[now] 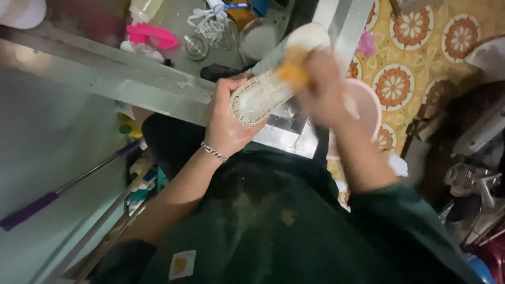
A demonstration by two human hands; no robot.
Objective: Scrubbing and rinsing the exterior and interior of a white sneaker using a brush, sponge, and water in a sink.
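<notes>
— Patterned floor tiles [421, 58] in yellow and orange show to your right, and a metal-framed bench [131, 79] runs across in front of you. What's in your hands?

— Your left hand [227, 122] is wrapped around the heel end of a shoe [273, 79], held sole-up above the bench edge, just over your dark green lap. The sole is pale, cream-white, with a ridged tread and a stitched-looking rim. Your right hand [322, 87] is blurred; it grips a small orange-yellow thing [292, 71], perhaps a sponge or brush, pressed against the middle of the sole.

— And the containers?

— A pale pink bowl [371, 105] sits just beyond your right wrist; you can't tell its contents. Farther off on the bench stand a round tub [258, 39] with something white inside, a small clear jar [195, 46], and a pale yellowish bottle [144, 9].
</notes>
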